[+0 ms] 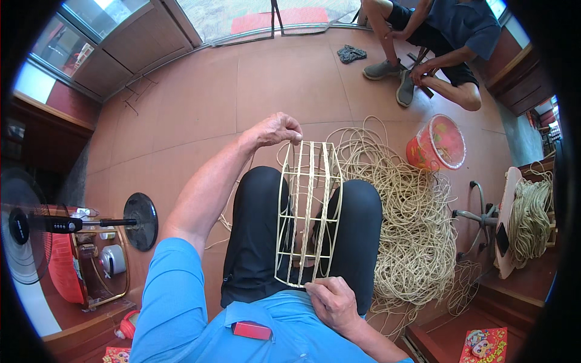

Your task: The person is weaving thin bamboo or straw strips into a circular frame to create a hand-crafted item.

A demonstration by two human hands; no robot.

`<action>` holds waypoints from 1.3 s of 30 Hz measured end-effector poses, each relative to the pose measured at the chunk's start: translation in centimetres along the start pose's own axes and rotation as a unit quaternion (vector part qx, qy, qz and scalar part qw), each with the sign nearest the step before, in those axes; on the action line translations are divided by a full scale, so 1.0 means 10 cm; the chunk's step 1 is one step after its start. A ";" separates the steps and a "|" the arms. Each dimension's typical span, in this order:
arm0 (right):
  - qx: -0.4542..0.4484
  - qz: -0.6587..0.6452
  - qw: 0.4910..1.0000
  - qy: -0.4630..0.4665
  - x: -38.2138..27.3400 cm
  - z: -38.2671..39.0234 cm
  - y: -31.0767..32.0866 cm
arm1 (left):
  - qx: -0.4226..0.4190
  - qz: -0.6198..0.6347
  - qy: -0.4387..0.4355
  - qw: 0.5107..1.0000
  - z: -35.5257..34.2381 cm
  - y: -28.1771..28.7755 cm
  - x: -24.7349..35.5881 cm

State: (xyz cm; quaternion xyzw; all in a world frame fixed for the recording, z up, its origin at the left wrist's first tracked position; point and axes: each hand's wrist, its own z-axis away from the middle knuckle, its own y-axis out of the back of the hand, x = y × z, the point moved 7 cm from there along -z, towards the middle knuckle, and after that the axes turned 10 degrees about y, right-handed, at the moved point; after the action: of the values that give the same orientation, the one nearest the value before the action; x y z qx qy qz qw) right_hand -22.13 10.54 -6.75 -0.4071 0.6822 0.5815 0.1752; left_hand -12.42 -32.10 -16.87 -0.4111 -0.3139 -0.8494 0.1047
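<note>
A long pale lattice frame [310,218], wound and woven with cream cord along its bars, lies over my dark-trousered thighs. My left hand [279,128] is at its far end, fingers curled and pinched on the top edge. My right hand [333,299] grips the near end beside my lap, thumb and forefinger on the bottom edge. Loose cord runs from near the frame's far left side down past my left leg. A red box [251,330] sticks out of my blue shirt's pocket.
Tangled cord [411,248] heaps by my right leg, near a red bucket [431,145]. A standing fan [24,224] is at left; a chair base [478,215] and board with cord [508,224] at right. A seated person [454,36] works at the back right near a dark cloth [351,54].
</note>
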 end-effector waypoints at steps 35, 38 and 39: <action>0.211 -0.038 0.972 -0.090 0.74 -1.37 0.46 | 0.305 -0.301 -0.288 0.856 2.63 -1.09 1.24; 0.239 -0.012 0.969 -0.056 0.53 -1.19 0.37 | 0.285 -0.320 -0.299 0.853 2.72 -1.09 1.13; 0.238 -0.012 0.970 -0.057 0.48 -1.13 0.35 | 0.271 -0.338 -0.315 0.844 2.76 -1.11 1.14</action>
State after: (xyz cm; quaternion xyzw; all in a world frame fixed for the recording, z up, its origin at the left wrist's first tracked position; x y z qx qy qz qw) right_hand -25.05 -1.80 -4.95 -0.3285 0.7849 0.4223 0.3126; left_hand -7.11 -5.47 -0.26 -0.4804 -0.6674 -0.5376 -0.1865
